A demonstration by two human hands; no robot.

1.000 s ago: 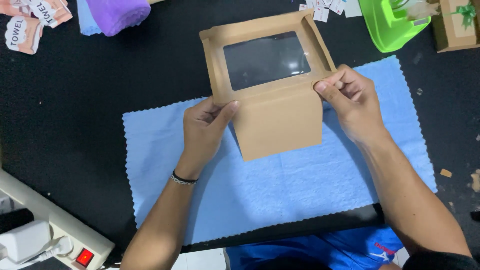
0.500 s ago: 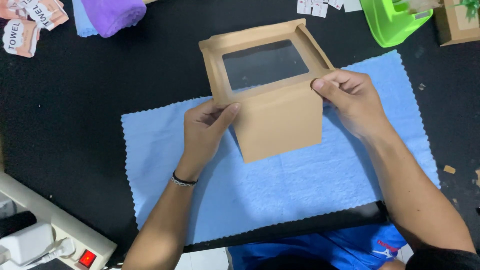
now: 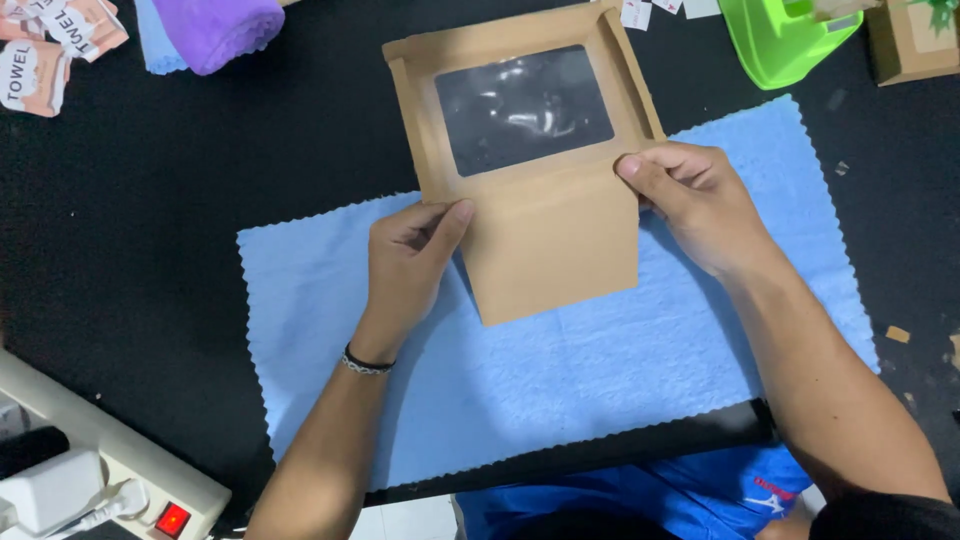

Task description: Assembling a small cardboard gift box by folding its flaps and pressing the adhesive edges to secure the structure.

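box lifted, tilted more upright | window flap nearer top edge | both hands raised with it

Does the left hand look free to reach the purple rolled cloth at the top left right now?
Probably not at once: the left hand grips the brown window box. The dark tabletop toward the purple rolled cloth looks unobstructed once it lets go.

Matt brown cardboard box with a glossy plastic window — lying on soft, napped blue cloth.
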